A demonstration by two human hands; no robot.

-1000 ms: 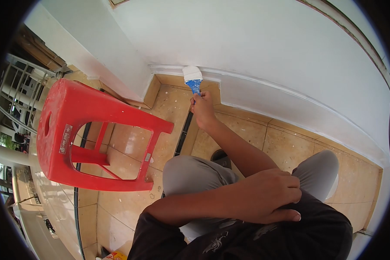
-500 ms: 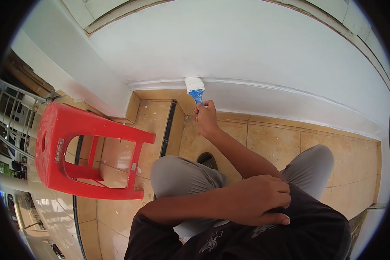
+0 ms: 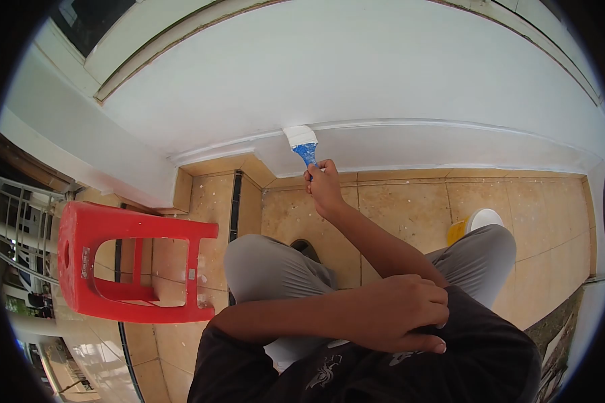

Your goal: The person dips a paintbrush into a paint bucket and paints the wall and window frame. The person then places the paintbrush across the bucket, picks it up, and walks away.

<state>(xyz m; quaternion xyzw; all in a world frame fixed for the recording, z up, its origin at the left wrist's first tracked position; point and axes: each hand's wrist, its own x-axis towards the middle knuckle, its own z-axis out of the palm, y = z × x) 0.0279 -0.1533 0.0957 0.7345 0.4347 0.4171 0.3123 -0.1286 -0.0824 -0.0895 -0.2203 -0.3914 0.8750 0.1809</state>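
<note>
My right hand (image 3: pixel 325 187) is closed around the blue handle of a paintbrush (image 3: pixel 303 144). White paint coats its bristles, which touch the white wall (image 3: pixel 356 74) at the narrow ledge (image 3: pixel 410 123) along its lower part. Blotches of white also mark the handle. My left arm crosses in front of my body, and my left hand (image 3: pixel 407 309) rests by my right upper arm, thumb apart from loosely bent fingers, holding nothing that shows.
A red plastic stool (image 3: pixel 124 225) stands on the left, near a dark-edged tile step (image 3: pixel 235 208). Beyond my knee a yellow-and-white tub (image 3: pixel 474 221) is partly hidden. Paint specks dot the tan tile floor (image 3: pixel 410 208). Metal railings (image 3: pixel 20 221) are at far left.
The view has shifted, bringing the tub into sight beside my knee. The brush has moved slightly left along the ledge. My left hand stays by my right arm.
</note>
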